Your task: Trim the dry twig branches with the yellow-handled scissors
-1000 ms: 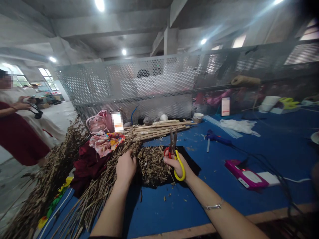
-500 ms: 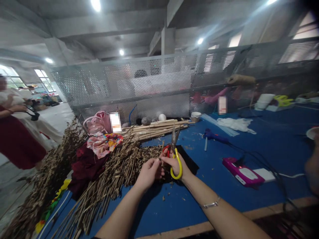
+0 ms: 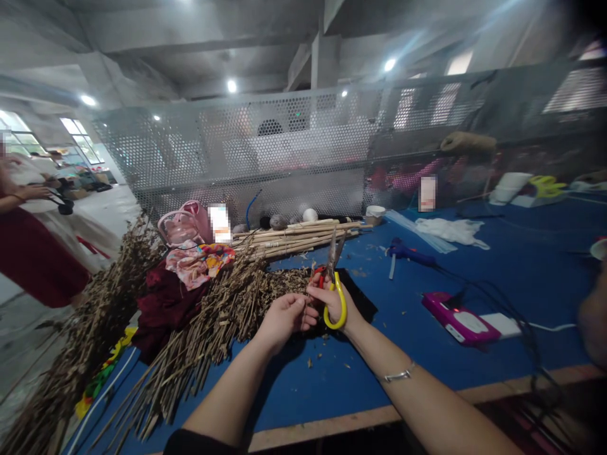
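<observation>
My right hand [image 3: 337,304] holds scissors by a yellow handle [image 3: 342,309], with the metal blades [image 3: 334,249] pointing up and away from me. A red part [image 3: 320,277] shows beside the blades; I cannot tell whether it belongs to the same scissors. Close by on the left, my left hand [image 3: 284,321] is closed in a pinch, fingertips near those of my right hand. A thin brown stem [image 3: 312,281] rises between the fingertips, partly hidden. Behind and left of the hands lies a heap of dried plant stems [image 3: 237,297] with shrivelled leaves. Black cloth [image 3: 361,297] lies beyond my right hand.
Pale sticks [image 3: 294,239] lie along the perforated metal screen [image 3: 190,151]. Right on the blue table [image 3: 379,373] are a blue glue gun [image 3: 410,253], a magenta power box [image 3: 458,319] and cables. Pink bag [image 3: 184,222] and cloths stand left. A person in dark red [image 3: 33,253] stands far left.
The view has tilted slightly downward. Both hands stay close together, and the thin stem shows more plainly between them. The scissors remain in my right hand.
</observation>
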{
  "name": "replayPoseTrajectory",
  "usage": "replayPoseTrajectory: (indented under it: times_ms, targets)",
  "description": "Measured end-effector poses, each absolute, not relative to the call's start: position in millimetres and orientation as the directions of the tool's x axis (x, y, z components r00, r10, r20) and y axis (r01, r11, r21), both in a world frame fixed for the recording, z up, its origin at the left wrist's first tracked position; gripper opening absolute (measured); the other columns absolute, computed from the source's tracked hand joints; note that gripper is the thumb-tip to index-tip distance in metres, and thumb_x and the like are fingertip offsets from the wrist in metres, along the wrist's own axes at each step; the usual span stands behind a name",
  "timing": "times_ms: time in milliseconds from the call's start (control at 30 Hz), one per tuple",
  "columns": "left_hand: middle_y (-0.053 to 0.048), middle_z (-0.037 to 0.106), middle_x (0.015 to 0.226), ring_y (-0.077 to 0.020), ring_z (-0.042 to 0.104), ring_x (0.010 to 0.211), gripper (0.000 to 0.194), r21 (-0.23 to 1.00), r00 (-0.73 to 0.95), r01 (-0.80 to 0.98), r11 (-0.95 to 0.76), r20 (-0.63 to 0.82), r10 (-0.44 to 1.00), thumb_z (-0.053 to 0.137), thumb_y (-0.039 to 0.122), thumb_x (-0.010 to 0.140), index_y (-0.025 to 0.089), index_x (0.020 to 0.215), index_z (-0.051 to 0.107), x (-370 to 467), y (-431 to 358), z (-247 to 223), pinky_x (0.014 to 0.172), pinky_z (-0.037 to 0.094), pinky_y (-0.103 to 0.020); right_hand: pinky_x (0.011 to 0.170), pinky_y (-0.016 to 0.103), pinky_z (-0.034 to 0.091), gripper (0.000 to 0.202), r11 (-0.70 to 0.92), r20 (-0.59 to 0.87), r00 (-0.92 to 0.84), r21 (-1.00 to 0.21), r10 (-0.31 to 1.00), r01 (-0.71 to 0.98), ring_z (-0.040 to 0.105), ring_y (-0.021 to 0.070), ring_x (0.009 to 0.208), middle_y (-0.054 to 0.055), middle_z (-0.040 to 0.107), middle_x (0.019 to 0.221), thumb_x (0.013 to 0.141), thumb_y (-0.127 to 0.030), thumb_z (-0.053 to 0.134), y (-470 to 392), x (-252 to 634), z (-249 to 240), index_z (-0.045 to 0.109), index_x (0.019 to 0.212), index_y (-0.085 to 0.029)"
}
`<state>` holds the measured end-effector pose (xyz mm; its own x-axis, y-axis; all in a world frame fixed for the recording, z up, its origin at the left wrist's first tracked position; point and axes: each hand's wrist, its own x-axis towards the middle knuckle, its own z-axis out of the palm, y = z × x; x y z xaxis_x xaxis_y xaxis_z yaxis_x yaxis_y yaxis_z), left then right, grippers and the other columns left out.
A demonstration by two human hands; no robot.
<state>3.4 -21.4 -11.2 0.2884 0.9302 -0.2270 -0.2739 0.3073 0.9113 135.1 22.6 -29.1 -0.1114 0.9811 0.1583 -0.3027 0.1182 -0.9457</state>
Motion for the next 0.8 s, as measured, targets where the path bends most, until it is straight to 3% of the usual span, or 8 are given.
replayPoseTrajectory:
  times_ms: [167, 367, 500, 633, 800]
  targets:
    - [-0.01, 0.065, 0.075, -0.0134, 0.062, 0.062, 0.029, 0.865, 0.3, -0.336, 0.372, -0.275, 0.913, 0.049, 0.039, 0.079, 0.012, 0.086, 0.055, 4.7, -21.9, -9.6, 0.056, 0.046, -0.023, 0.056, 0.022, 0.04, 0.027, 0.103, 0.143, -0.098, -0.938, 0.985, -0.332, 0.047, 0.0082, 0.058, -0.005, 0.05, 0.064, 0.057, -0.022, 0.07, 22.0, 134.1, -28.5, 0.05, 0.074, -0.017]
    - [-0.008, 0.065, 0.073, -0.0103, 0.061, 0.06, 0.03, 0.939, 0.179, -0.259, 0.227, -0.184, 0.966, 0.066, 0.035, 0.066, 0.01, 0.081, 0.058, 5.1, -20.6, -11.3, 0.056, 0.046, -0.019, 0.05, 0.021, 0.037, 0.029, 0.052, 0.104, -0.12, -0.926, 0.987, -0.375, 0.047, 0.0077, 0.053, -0.005, 0.051, 0.063, 0.057, -0.022, 0.071, 25.6, 135.1, -35.8, 0.049, 0.076, -0.018]
    - [-0.006, 0.066, 0.068, -0.011, 0.061, 0.057, 0.03, 0.957, 0.086, -0.228, 0.177, -0.161, 0.983, 0.067, 0.038, 0.064, 0.012, 0.075, 0.058, 5.1, -17.9, -16.6, 0.052, 0.045, -0.019, 0.044, 0.02, 0.032, 0.03, 0.07, 0.103, -0.055, -0.903, 0.993, -0.424, 0.043, 0.0065, 0.046, -0.007, 0.048, 0.059, 0.056, -0.021, 0.069, 31.5, 140.0, -34.7, 0.045, 0.074, -0.019]
    - [-0.005, 0.065, 0.065, -0.0122, 0.06, 0.057, 0.025, 0.996, -0.039, -0.078, 0.035, -0.038, 0.999, 0.062, 0.037, 0.069, 0.013, 0.076, 0.06, -3.6, -12.2, -20.7, 0.054, 0.046, -0.021, 0.042, 0.02, 0.03, 0.035, 0.015, 0.078, -0.091, -0.837, 0.993, -0.548, 0.038, 0.006, 0.042, -0.009, 0.043, 0.052, 0.054, -0.02, 0.068, 34.7, 146.2, -26.4, 0.038, 0.071, -0.021]
    - [-0.008, 0.067, 0.081, -0.0172, 0.063, 0.07, 0.028, 0.962, -0.145, 0.241, -0.129, 0.167, 0.975, 0.048, 0.037, 0.079, 0.016, 0.087, 0.065, -17.7, -5.9, -19.7, 0.059, 0.048, -0.026, 0.043, 0.02, 0.029, 0.035, -0.096, 0.048, -0.263, -0.857, 0.964, -0.507, 0.038, 0.0063, 0.042, -0.008, 0.043, 0.051, 0.055, -0.024, 0.068, 27.8, 144.1, -20.9, 0.038, 0.072, -0.021]
